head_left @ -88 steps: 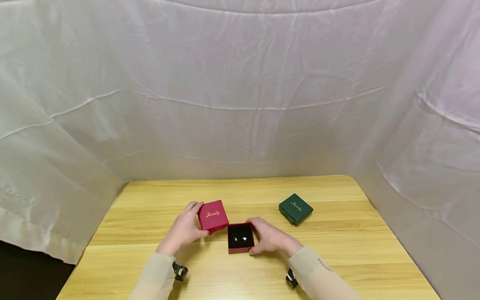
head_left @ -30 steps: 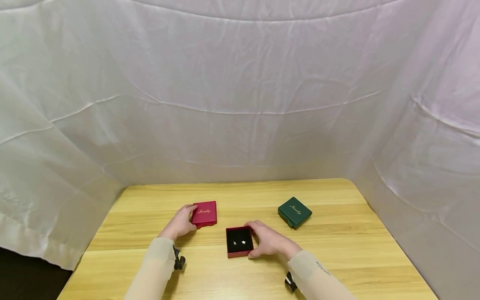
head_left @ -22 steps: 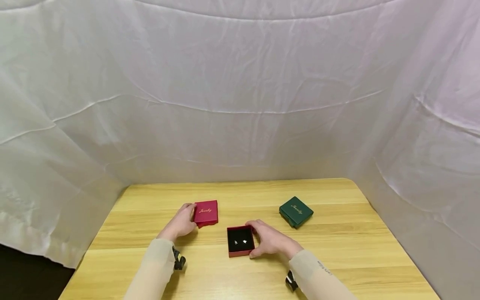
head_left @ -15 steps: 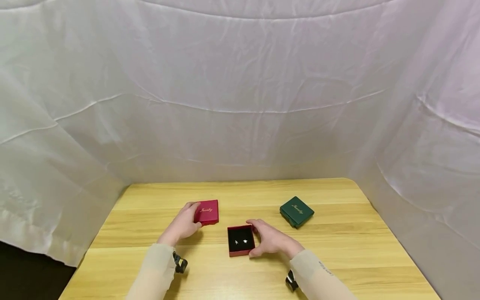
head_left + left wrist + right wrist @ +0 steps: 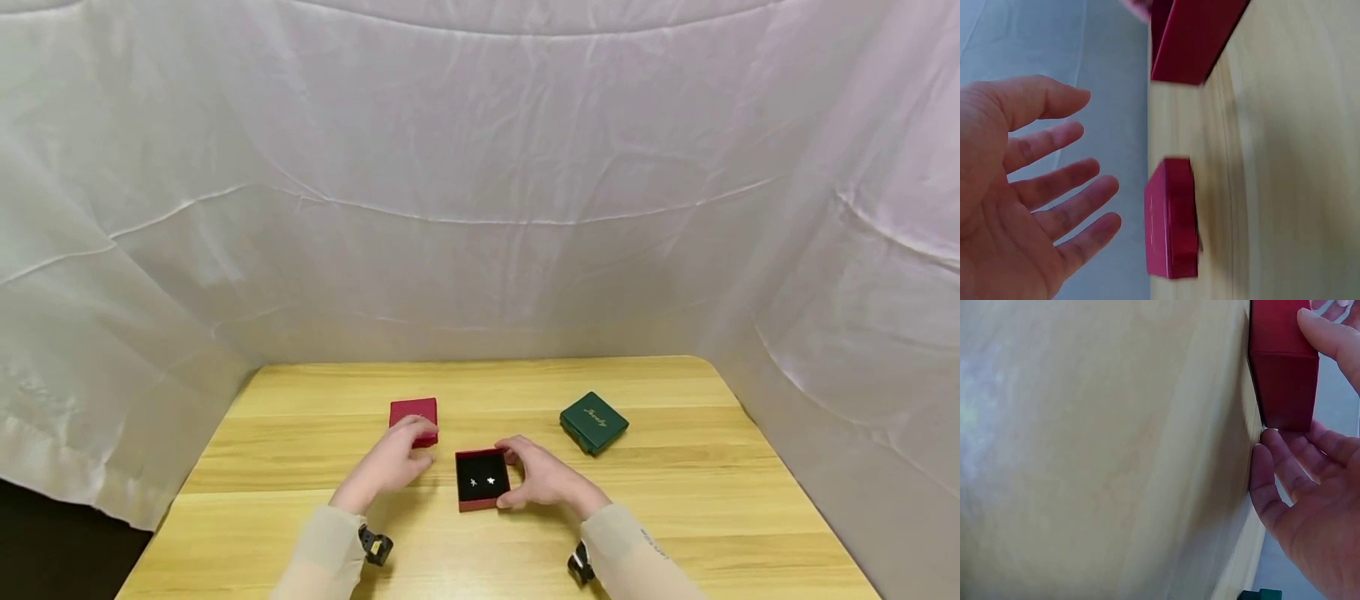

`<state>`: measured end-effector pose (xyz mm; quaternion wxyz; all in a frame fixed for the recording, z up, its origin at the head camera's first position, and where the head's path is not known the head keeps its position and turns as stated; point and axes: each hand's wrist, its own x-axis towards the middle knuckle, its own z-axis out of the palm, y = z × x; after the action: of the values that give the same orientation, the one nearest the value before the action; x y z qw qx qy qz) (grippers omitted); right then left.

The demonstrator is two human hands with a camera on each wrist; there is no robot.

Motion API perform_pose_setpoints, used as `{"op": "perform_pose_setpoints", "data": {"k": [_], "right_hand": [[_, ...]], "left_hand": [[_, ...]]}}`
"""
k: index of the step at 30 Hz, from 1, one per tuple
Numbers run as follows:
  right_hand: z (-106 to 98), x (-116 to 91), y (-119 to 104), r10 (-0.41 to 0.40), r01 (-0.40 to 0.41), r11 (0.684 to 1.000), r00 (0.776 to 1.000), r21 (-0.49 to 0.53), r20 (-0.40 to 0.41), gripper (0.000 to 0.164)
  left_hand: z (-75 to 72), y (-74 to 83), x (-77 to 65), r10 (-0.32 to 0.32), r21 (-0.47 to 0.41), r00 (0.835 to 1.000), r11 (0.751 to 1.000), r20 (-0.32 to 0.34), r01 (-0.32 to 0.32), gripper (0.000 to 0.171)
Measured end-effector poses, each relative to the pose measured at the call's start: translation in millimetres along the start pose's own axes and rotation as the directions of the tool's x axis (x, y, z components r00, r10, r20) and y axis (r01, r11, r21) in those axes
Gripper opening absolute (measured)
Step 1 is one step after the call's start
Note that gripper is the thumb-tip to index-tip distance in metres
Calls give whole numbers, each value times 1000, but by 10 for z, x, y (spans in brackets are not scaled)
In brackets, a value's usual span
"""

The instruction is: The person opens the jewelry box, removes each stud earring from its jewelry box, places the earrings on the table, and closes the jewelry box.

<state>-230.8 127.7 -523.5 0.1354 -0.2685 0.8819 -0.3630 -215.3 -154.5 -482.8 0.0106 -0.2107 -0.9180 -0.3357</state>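
Observation:
A red jewelry box base (image 5: pixel 483 504) sits on the table with its black lining facing up. Two small silver earrings, a left one (image 5: pixel 473 482) and a star-like right one (image 5: pixel 491 480), show on the lining. My right hand (image 5: pixel 542 477) grips the box by its right side, thumb at the near corner and fingers at the far one; the right wrist view shows the thumb on the red wall (image 5: pixel 1285 381). The matching red lid (image 5: pixel 413 408) lies behind, to the left. Fingers spread and holding nothing, my left hand (image 5: pixel 393 457) hovers between lid and box, partly covering the lid.
A closed green jewelry box (image 5: pixel 594 422) stands at the back right, turned at an angle. Pale cloth (image 5: pixel 480 208) hangs behind and along both sides of the wooden table (image 5: pixel 675 517).
The left hand carried the red lid leftward and set it on the table, then let go and came back right, towards the box. The right hand stays at the box.

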Motion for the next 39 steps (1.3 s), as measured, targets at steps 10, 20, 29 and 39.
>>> {"op": "perform_pose_setpoints", "data": {"k": [10, 20, 29, 39], "right_hand": [[57, 27, 42, 12, -12, 1000, 1000, 11, -28, 85], [75, -1, 24, 19, -19, 1000, 999, 5, -27, 86], [63, -11, 25, 18, -18, 1000, 999, -4, -32, 87], [59, -16, 24, 29, -29, 1000, 999, 8, -32, 87]], "left_hand": [[216, 216, -42, 81, 9, 996, 997, 30, -81, 38], [409, 247, -65, 34, 45, 997, 998, 63, -37, 35], [498, 210, -33, 2, 52, 1000, 999, 17, -3, 27], [554, 214, 2, -58, 18, 998, 998, 27, 57, 23]]}}
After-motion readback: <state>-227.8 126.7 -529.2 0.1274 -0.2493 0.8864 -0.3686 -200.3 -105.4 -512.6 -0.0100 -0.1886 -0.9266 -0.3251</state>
